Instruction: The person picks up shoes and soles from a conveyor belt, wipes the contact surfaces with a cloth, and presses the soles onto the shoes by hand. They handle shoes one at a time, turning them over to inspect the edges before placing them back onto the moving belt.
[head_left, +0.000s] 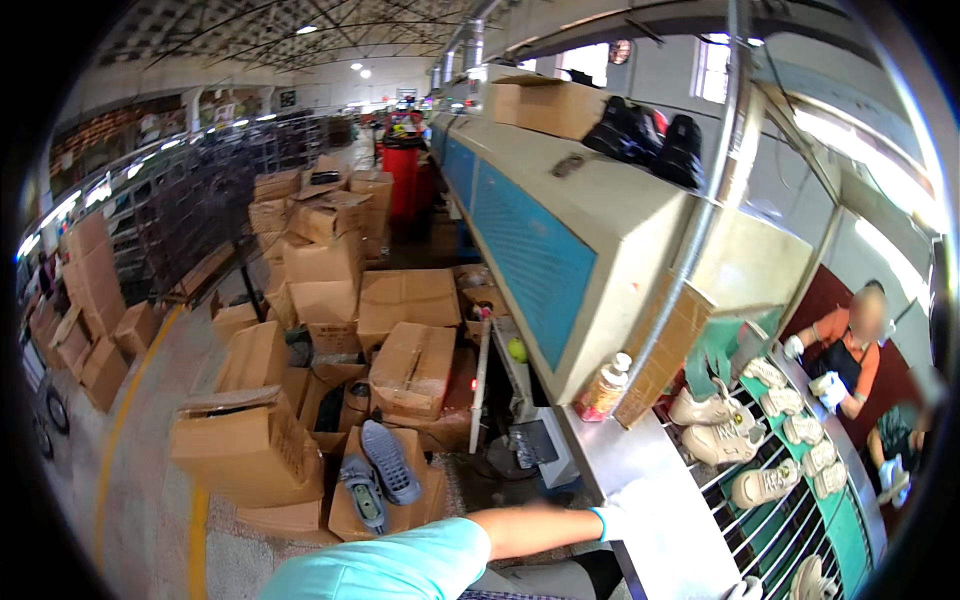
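Note:
My left arm, in a teal sleeve, reaches across to a bare metal tabletop (690, 560). On it lies my left hand (630, 508) in a white glove; glare blends the fingers into the bright metal. At the lower edge, a small whitish shape looks like part of my gloved right hand (746, 588); its fingers are mostly cut off. Right of the tabletop, beige sneakers (720, 440) stand on a rack of metal bars (740, 520). More shoes (803, 430) rest in rows on a green conveyor belt (850, 530). A bottle (604, 388) stands at the tabletop's far end.
Cardboard boxes (245, 450) crowd the floor at left, with grey shoes (390, 460) on one. A long cream machine (640, 230) with blue panels bears black shoes (650, 140). A metal pole (690, 250) rises beside it. Two people (845, 345) work beyond the belt.

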